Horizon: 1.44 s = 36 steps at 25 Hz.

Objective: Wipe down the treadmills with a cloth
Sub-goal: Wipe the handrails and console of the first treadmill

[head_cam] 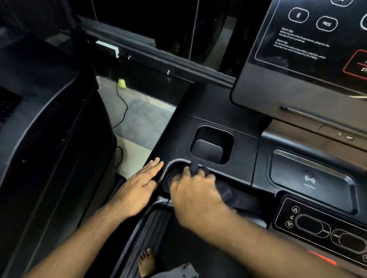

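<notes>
Wiping the curved handrail point(175, 163) at the console's left corner, my right hand point(191, 193) has its grip curled round the dark cloth point(229, 193), pressing it against the rail just below the cup holder point(211, 144). My left hand point(141, 185) lies flat with fingers straight at 9 o'clock from the right, resting on the console edge. By my reckoning the job is midway on this treadmill point(231, 112): the charging tray point(311, 176) at 3 o'clock and the button panel point(327, 233) at 4 o'clock may need attention, and I can't tell which surfaces are clean. The neighbouring treadmill point(41, 134) at 9 o'clock looks untouched.
</notes>
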Available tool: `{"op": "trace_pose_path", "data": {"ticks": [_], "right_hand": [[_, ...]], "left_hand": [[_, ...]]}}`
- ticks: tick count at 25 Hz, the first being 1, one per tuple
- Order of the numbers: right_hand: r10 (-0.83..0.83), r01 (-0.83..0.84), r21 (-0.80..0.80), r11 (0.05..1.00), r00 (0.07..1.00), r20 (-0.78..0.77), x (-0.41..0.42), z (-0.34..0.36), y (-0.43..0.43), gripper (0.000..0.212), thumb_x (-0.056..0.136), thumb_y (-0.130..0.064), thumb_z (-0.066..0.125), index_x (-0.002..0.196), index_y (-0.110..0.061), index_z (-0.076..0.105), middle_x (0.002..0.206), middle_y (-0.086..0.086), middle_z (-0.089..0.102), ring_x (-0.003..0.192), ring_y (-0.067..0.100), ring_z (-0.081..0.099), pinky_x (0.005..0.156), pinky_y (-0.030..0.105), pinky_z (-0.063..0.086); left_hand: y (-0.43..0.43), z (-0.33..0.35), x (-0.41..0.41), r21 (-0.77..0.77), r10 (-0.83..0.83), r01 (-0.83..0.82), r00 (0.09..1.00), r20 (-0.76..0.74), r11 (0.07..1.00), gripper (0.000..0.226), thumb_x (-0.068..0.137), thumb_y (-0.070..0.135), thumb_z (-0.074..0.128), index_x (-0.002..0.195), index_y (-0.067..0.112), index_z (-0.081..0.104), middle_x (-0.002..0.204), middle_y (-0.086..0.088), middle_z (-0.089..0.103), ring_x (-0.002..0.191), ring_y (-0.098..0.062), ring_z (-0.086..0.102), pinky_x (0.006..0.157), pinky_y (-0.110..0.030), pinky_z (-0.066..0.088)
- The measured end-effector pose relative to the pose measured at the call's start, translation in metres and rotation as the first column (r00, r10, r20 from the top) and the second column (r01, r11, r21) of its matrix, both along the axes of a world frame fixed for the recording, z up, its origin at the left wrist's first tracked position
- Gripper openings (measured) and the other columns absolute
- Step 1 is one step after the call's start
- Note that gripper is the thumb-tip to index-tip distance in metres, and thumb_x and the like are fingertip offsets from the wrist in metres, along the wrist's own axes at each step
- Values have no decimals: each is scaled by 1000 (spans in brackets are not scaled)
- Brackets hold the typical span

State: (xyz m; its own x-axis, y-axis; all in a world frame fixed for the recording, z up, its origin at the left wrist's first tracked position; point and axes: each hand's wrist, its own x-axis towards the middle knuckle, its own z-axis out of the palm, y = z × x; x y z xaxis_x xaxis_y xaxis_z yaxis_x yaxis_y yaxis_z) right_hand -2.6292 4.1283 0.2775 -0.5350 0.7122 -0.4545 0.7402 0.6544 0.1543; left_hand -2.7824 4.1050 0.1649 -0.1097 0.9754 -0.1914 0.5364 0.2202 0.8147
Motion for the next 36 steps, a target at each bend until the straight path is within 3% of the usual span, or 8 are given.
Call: {"op": "trace_pose_path", "data": {"ticks": [3, 8, 13, 20, 24, 28, 32, 36], "right_hand": [[-37, 39, -24, 999, 996, 76, -13, -29, -23, 57, 101, -20, 40, 150, 6, 26, 153, 33, 30, 129, 53, 42, 92, 54, 41], [-15, 38, 94, 995, 972, -236, 3, -71, -22, 65, 91, -45, 43, 140, -2, 44, 128, 21, 58, 110, 40, 53, 95, 60, 33], [282, -204, 297, 933, 927, -248, 67, -98, -18, 71, 88, -36, 53, 149, -8, 30, 135, 24, 48, 106, 43, 52, 79, 53, 45], [200, -112, 330, 937, 949, -244, 50, -99, -27, 74, 88, -47, 50, 149, -8, 31, 130, 24, 51, 108, 43, 53, 84, 53, 43], [14, 119, 392, 912, 947, -321, 68, -92, -23, 64, 85, -52, 44, 135, -12, 46, 112, 16, 58, 94, 36, 53, 77, 47, 38], [102, 17, 438, 899, 963, -248, 77, -94, -37, 70, 85, -51, 48, 146, -17, 37, 131, 13, 52, 104, 36, 50, 81, 47, 38], [-106, 296, 517, 803, 925, -364, 124, -86, -32, 58, 84, -49, 47, 135, -23, 51, 121, 6, 59, 100, 34, 51, 81, 46, 37], [185, -14, 556, 831, 950, -252, 157, -103, -36, 78, 78, -42, 68, 150, -25, 40, 148, 12, 47, 118, 42, 48, 89, 53, 40]], "left_hand": [[-25, 1, 13, 3, 50, -50, 999, -19, 999, 58, 93, -5, 43, 148, 15, 38, 156, 9, 25, 145, 0, 17, 119, -17, 8], [-57, 5, 33, -18, 173, -172, 983, 56, 985, 50, 96, 27, 38, 146, 21, 40, 155, 15, 27, 142, 10, 16, 122, -25, 10], [-67, 8, 41, -74, 104, -111, 989, -103, 991, 48, 105, 35, 29, 151, 23, 27, 157, 18, 15, 142, 14, 4, 122, -26, 4], [-71, 4, 37, -59, 27, -38, 985, -172, 998, 50, 105, 37, 28, 153, 24, 21, 161, 15, 10, 144, 10, 0, 123, -30, 2], [-75, -1, 34, -36, -59, 51, 960, -274, 998, 58, 102, 48, 21, 154, 22, 14, 160, 15, 1, 145, 6, -7, 122, -29, -3], [-78, -3, 30, -26, -98, 94, 949, -301, 995, 64, 97, 52, 18, 154, 22, 12, 159, 14, -1, 146, 2, -8, 122, -29, -3], [-79, -9, 27, -5, -113, 117, 941, -320, 993, 55, 104, 41, 26, 154, 22, 12, 160, 12, -1, 146, 1, -9, 121, -27, -4], [-78, -11, 24, 11, -119, 129, 945, -306, 992, 53, 104, 40, 27, 153, 25, 12, 160, 15, 0, 145, 5, -8, 121, -27, -3]]}}
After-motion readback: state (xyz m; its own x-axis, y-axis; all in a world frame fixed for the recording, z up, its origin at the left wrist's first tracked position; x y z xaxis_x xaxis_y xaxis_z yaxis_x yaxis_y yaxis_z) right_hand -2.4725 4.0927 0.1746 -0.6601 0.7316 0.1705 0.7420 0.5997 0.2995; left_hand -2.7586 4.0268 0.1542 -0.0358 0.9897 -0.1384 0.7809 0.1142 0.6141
